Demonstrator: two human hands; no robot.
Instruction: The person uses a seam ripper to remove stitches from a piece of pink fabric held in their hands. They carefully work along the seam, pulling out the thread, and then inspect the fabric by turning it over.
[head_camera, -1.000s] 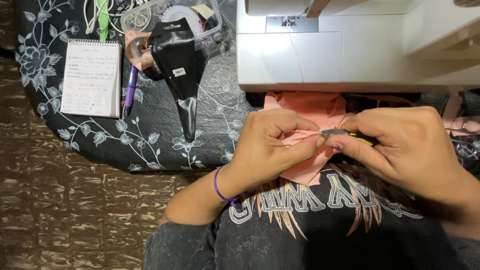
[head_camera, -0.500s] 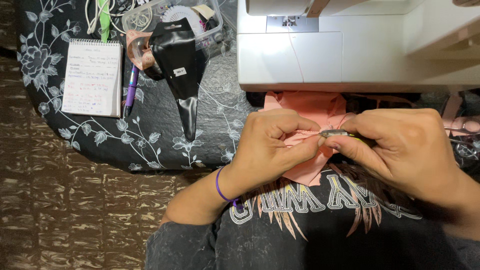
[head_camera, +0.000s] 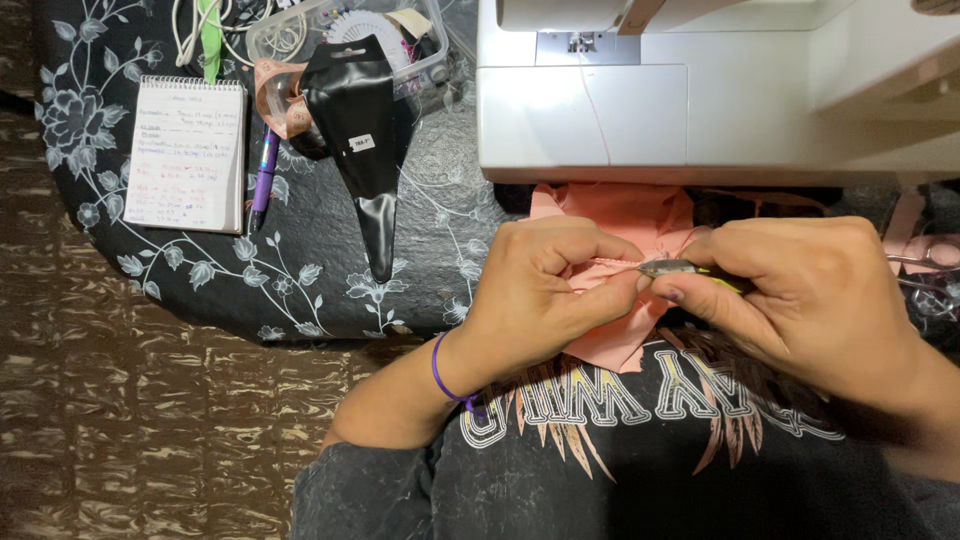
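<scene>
White sewing machine (head_camera: 700, 90) sits at the back of my bench (head_camera: 200, 290), which has a dark floral cloth over it. Spiral notepad (head_camera: 187, 155) lies far left, purple pen (head_camera: 264, 175) just beside its right edge. Black tapered pouch (head_camera: 362, 140) lies right of the pen, point toward me, its top overlapping a clear plastic box (head_camera: 350, 25) of pins. White cord (head_camera: 185, 30) and a green strip (head_camera: 209, 35) lie at the back left. Brown patterned floor (head_camera: 150, 430) shows below the bench edge.
</scene>
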